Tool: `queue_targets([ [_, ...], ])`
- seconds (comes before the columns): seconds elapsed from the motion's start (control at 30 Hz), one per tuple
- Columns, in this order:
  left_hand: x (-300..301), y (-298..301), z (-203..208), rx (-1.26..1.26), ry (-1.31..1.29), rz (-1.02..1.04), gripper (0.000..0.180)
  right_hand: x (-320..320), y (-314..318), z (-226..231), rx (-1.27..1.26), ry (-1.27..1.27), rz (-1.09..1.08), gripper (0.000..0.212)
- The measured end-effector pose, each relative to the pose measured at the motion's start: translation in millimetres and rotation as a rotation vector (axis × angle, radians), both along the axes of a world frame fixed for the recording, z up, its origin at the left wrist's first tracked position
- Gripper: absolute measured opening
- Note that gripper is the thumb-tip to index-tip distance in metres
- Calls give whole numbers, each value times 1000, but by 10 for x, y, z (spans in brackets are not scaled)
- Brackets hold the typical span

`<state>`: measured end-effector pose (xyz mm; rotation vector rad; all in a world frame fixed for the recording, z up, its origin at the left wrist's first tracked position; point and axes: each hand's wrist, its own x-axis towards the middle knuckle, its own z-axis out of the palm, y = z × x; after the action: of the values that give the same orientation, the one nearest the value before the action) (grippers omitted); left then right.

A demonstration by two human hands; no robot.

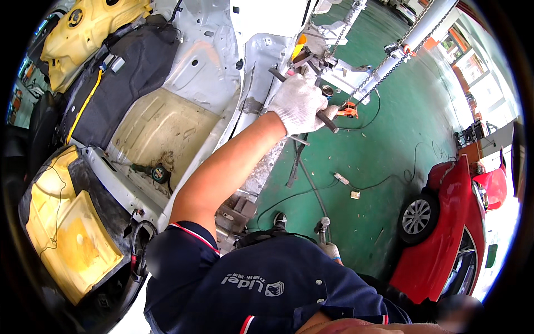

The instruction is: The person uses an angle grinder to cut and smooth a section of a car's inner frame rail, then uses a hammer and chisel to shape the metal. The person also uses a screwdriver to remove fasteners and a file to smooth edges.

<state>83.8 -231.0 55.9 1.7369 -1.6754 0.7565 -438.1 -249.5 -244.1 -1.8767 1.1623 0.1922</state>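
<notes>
A: Quick one. Left hand?
B: Gloved left hand (298, 103), fingers wrapped tight round a dark bar (328, 122). Both ends stick out of the fist.
A: Where's the bar?
B: Slanted beside the car shell (267, 28), over the outer edge of the sill (264, 172). Whether its far tip touches metal, can't tell from here.
A: Right hand?
B: Right hand (332, 251), gloved too, low by the shirt (250, 267). Looks closed on the hammer (322, 225); most of the fingers are hidden. Hammer head's up, well apart from the bar.
A: Progress? What's done?
B: Stripping, I'd say: floor pan (161, 119) bare, dark carpet (128, 72) bunched toward the far side. Chains (340, 33) hang by the pale post (425, 30); an orange hook (349, 109) sits near the gloved fist. Can't tell if anything's pulling.
A: And left?
B: Sill, by my read. Its metal is scuffed and patchy, nothing finished there. Shell has bare openings too, so refitting's not done either.
A: Call it a stage?
B: Middle, my judgement. Tools in both fists, hammer not at the bar.
</notes>
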Motion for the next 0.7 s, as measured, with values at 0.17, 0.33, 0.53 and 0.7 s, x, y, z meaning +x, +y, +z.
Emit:
queue_targets([
  [0.17,61,42,0,9,48,-70,46,433,-76,464,239,-105,-386,15],
  [0.33,48,27,36,-50,-58,-75,42,993,-266,1061,235,-229,-485,17],
  [0.53,56,74,53,-96,-71,-142,34,1546,-437,1886,161,-502,-416,21],
  [0.7,84,18,-2,-80,-54,-160,33,1905,-347,2428,59,-879,-313,18],
])
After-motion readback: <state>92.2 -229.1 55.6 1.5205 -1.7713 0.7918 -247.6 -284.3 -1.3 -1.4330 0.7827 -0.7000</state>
